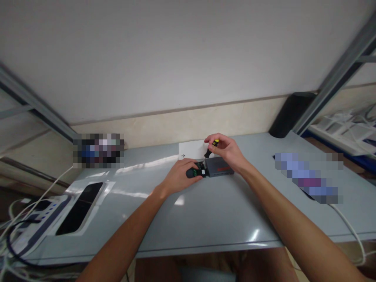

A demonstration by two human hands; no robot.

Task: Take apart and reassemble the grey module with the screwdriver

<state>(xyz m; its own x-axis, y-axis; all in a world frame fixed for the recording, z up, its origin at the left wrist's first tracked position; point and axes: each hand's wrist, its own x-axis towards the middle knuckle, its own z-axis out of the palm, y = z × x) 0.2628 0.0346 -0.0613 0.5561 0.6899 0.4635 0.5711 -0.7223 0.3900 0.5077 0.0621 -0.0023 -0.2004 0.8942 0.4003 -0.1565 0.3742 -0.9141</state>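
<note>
Near the middle of the desk, my right hand (225,149) is closed around the black and yellow handle of a screwdriver (208,152). The screwdriver tilts down and left, its tip over a dark device with a green circuit board (201,166). My left hand (181,175) grips that device from the left, thumb along the near side and fingers at the far side. Against the device's right end lies a dark grey box (221,167) with reddish marking, under my right hand. Behind both hands is a white sheet (192,149) with several small dark dots at its left corner.
A black phone (80,207) lies on the left beside a white power strip (44,225) with tangled cables. A black cylinder (289,114) stands at the back right. Blurred-out items lie at the back left and right, and a white cable (349,225) hangs over the right front edge.
</note>
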